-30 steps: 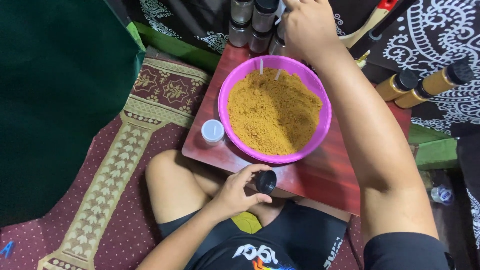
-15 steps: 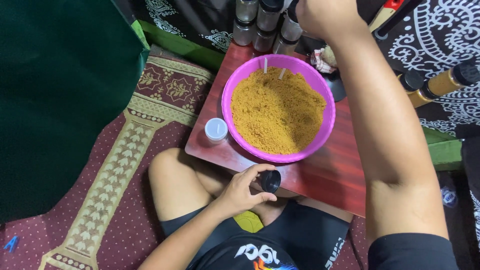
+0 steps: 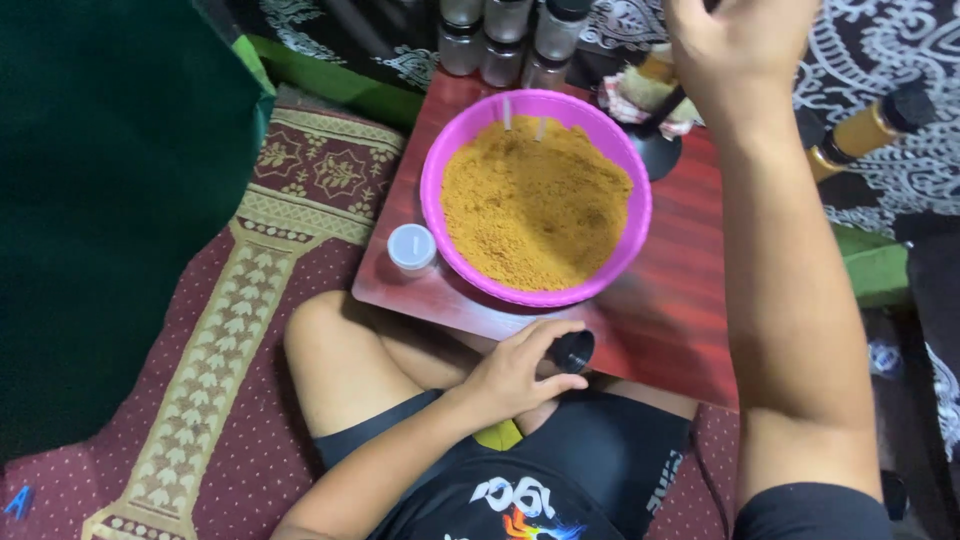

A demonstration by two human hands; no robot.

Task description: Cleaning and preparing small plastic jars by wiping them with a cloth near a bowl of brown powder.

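Note:
My left hand (image 3: 515, 372) rests at the near edge of a low red table (image 3: 690, 300), fingers closed around a small black cap (image 3: 574, 351). My right hand (image 3: 742, 45) is raised over the table's far right corner, fingers curled at the top edge of the view. A dark bit shows by its fingers, and what it grips is hidden. A pink bowl (image 3: 435, 165) full of orange-brown powder (image 3: 535, 205) stands on the table between my arms. Two thin white sticks (image 3: 507, 112) poke out of the powder at the far side.
A small white lid (image 3: 411, 247) lies left of the bowl. Several glass jars (image 3: 505, 35) stand behind it. A black ladle (image 3: 655, 150) and crumpled paper (image 3: 630, 95) lie at the back right. An amber bottle (image 3: 865, 125) lies off to the right. A patterned rug (image 3: 230, 330) and green cloth (image 3: 100, 200) are on the left.
My right hand has left the jars and moved right and up to the top edge. My left hand has kept still on the black cap.

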